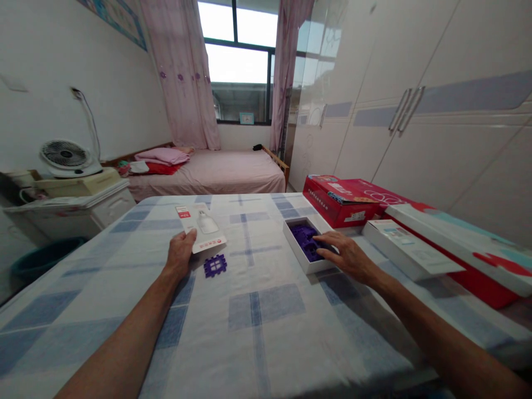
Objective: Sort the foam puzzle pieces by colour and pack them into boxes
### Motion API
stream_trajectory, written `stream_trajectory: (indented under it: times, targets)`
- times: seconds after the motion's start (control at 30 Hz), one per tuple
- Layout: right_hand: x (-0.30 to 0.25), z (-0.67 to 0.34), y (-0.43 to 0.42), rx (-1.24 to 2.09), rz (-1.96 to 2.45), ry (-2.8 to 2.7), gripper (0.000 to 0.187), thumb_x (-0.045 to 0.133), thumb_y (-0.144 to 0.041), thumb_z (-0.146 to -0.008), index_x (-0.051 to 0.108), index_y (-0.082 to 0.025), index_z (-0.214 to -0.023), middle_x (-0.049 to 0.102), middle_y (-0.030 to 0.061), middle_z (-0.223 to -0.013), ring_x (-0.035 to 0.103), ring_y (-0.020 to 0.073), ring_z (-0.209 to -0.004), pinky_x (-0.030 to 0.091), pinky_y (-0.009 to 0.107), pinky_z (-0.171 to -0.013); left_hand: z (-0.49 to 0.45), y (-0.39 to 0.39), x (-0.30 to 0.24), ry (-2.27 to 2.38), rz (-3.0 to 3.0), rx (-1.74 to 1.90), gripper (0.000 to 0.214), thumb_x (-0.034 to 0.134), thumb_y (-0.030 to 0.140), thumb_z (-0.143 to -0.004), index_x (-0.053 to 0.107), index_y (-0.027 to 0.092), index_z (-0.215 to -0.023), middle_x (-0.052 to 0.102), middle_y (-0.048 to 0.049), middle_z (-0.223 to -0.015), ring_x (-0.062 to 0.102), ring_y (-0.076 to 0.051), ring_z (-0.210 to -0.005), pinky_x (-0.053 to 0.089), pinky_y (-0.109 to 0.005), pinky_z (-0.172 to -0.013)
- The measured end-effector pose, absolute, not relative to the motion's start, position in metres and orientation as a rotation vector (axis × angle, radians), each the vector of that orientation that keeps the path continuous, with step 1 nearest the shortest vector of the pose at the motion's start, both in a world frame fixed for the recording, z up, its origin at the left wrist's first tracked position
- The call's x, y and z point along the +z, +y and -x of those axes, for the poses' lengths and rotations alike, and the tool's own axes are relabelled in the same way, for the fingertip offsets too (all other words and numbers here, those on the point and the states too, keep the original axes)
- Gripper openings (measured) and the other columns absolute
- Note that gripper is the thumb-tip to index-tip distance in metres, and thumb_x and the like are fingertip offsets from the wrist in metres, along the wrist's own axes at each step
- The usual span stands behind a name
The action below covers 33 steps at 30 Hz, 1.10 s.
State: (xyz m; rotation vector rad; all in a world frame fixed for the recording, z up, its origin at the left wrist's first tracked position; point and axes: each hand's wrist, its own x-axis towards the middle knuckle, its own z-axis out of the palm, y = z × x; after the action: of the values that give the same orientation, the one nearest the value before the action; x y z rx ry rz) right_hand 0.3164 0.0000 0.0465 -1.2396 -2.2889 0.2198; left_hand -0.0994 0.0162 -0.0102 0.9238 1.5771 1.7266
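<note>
My left hand (182, 250) pinches the lower left edge of a flat white card (202, 228) printed with a bulb-like picture and red marks. Just below the card, a purple square piece (215, 266) with notched edges and window-like holes lies on the cloth. Over the right edge of an open white box (297, 252) reaches my right hand (343, 252), its thumb and fingers apart. Its fingertips are at the purple pieces (305, 239) in the box; I cannot tell whether they touch them. The hand covers the box's right side.
A blue-and-white checked cloth (266, 343) covers the table. On the right stand a red box (341, 205), a white box (407, 249) with a printed top, and a long white-and-red box (461, 249). Beyond are a bed (233, 169) and a fan (66, 155).
</note>
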Motion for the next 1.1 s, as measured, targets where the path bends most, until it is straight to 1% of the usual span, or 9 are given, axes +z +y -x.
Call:
stream_trajectory:
  times: [0.13, 0.3, 0.4, 0.5, 0.6, 0.77, 0.87, 1.0, 1.1]
  targets:
    - [0.047, -0.31, 0.001, 0.169, 1.29, -2.317, 0.034, 0.054, -0.036, -0.086, 0.065, -0.02, -0.114, 0.065, 0.01, -0.109, 0.058, 0.0228, -0.103, 0.043, 0.039, -0.093, 0.101, 0.017, -0.011, 1.595, -0.944, 1.731, 0.03, 0.063, 0.04, -0.064, 0.065, 0.013, -0.077, 0.065, -0.0042, -0.065, 0.061, -0.018, -0.059, 0.05, -0.028, -0.057]
    - [0.056, -0.294, -0.003, 0.11, 1.295, -2.111, 0.033, 0.053, -0.036, -0.087, 0.063, -0.019, -0.113, 0.061, 0.0105, -0.116, 0.055, 0.0238, -0.108, 0.041, 0.041, -0.096, 0.096, 0.014, -0.005, 1.601, -0.912, 1.724, 0.032, 0.061, 0.04, -0.062, 0.064, 0.012, -0.076, 0.065, -0.0045, -0.065, 0.061, -0.019, -0.059, 0.05, -0.03, -0.059]
    - [0.06, -0.257, -0.01, 0.204, 1.098, -2.191, 0.028, 0.053, -0.029, -0.087, 0.063, -0.018, -0.111, 0.062, 0.0098, -0.114, 0.055, 0.0211, -0.109, 0.041, 0.038, -0.097, 0.096, 0.015, -0.006, 1.572, -0.935, 1.741, 0.037, 0.062, 0.043, -0.061, 0.065, 0.011, -0.079, 0.066, -0.0056, -0.068, 0.062, -0.02, -0.063, 0.051, -0.031, -0.062]
    - [0.057, -0.201, -0.018, 0.351, 0.831, -2.392, 0.03, 0.055, -0.026, -0.087, 0.061, -0.017, -0.114, 0.062, 0.0096, -0.117, 0.054, 0.0187, -0.111, 0.04, 0.035, -0.098, 0.097, 0.016, -0.009, 1.595, -0.934, 1.753, 0.039, 0.062, 0.045, -0.061, 0.064, 0.01, -0.079, 0.066, -0.0063, -0.069, 0.062, -0.021, -0.066, 0.051, -0.032, -0.063]
    - [0.044, -0.144, -0.018, 0.352, 0.735, -2.579, 0.035, 0.057, -0.028, -0.085, 0.058, -0.017, -0.118, 0.061, 0.0098, -0.12, 0.051, 0.0217, -0.114, 0.041, 0.04, -0.097, 0.097, 0.014, -0.008, 1.618, -0.917, 1.768, 0.038, 0.061, 0.045, -0.061, 0.063, 0.012, -0.079, 0.065, -0.0051, -0.067, 0.061, -0.02, -0.063, 0.049, -0.031, -0.06]
    - [0.018, -0.087, -0.007, 0.289, 0.819, -2.706, 0.041, 0.062, -0.039, -0.078, 0.058, -0.021, -0.114, 0.06, 0.0083, -0.119, 0.05, 0.0276, -0.112, 0.043, 0.047, -0.088, 0.092, 0.01, 0.001, 1.676, -0.937, 1.749, 0.031, 0.059, 0.044, -0.062, 0.06, 0.013, -0.069, 0.062, -0.0028, -0.061, 0.057, -0.017, -0.055, 0.046, -0.027, -0.053]
    - [0.013, -0.078, -0.006, 0.282, 0.866, -2.702, 0.038, 0.061, -0.039, -0.078, 0.06, -0.022, -0.112, 0.06, 0.0073, -0.117, 0.053, 0.0265, -0.105, 0.043, 0.044, -0.086, 0.09, 0.008, 0.004, 1.677, -0.909, 1.749, 0.03, 0.059, 0.041, -0.063, 0.061, 0.013, -0.071, 0.063, -0.003, -0.063, 0.058, -0.017, -0.055, 0.045, -0.026, -0.052]
    - [0.025, -0.093, -0.008, 0.238, 0.93, -2.662, 0.04, 0.064, -0.042, -0.076, 0.062, -0.02, -0.11, 0.06, 0.0103, -0.11, 0.054, 0.0258, -0.099, 0.043, 0.04, -0.082, 0.09, 0.009, 0.003, 1.655, -0.905, 1.745, 0.032, 0.059, 0.041, -0.064, 0.063, 0.011, -0.075, 0.066, -0.0045, -0.067, 0.059, -0.017, -0.059, 0.046, -0.026, -0.054]
    - [0.045, -0.131, -0.002, 0.199, 1.02, -2.516, 0.04, 0.067, -0.035, -0.075, 0.062, -0.021, -0.112, 0.06, 0.0085, -0.107, 0.054, 0.0225, -0.098, 0.041, 0.037, -0.085, 0.091, 0.011, 0.001, 1.617, -0.881, 1.75, 0.031, 0.059, 0.039, -0.064, 0.063, 0.011, -0.076, 0.066, -0.0045, -0.068, 0.06, -0.018, -0.06, 0.047, -0.026, -0.056]
